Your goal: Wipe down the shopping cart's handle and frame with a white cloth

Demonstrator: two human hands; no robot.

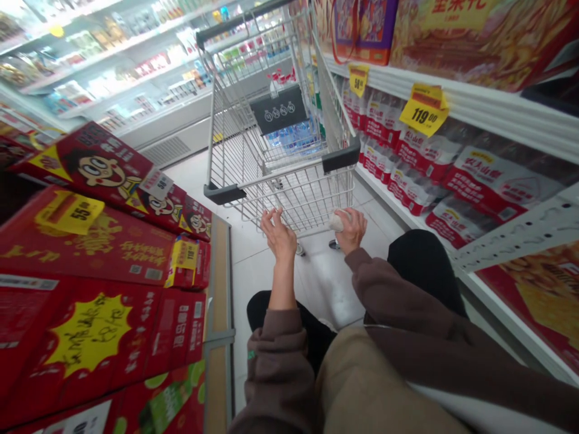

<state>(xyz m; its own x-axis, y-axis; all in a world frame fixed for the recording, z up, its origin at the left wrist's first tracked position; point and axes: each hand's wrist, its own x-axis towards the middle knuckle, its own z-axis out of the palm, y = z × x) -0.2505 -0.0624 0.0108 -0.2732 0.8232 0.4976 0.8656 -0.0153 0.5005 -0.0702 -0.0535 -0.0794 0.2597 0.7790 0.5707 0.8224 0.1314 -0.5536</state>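
A wire shopping cart (280, 181) with grey metal mesh and black-capped rails stands straight ahead of me. My left hand (278, 234) is at the cart's near wire edge, fingers spread and holding nothing. My right hand (351, 230) is curled around a small white object (337, 220), perhaps a wadded bag, and rests close to the cart's lower near edge. Wrapped bottled water (294, 138) shows through the mesh, in or beyond the basket; I cannot tell which. Brown sleeves cover both my forearms.
Stacked red cartons (90, 241) with a cartoon face and yellow price labels rise on the left. Shelves of red packets (452, 175) with yellow price tags run along the right. Tiled floor (325, 283) lies between them, and a refrigerated case (136, 78) stands far left.
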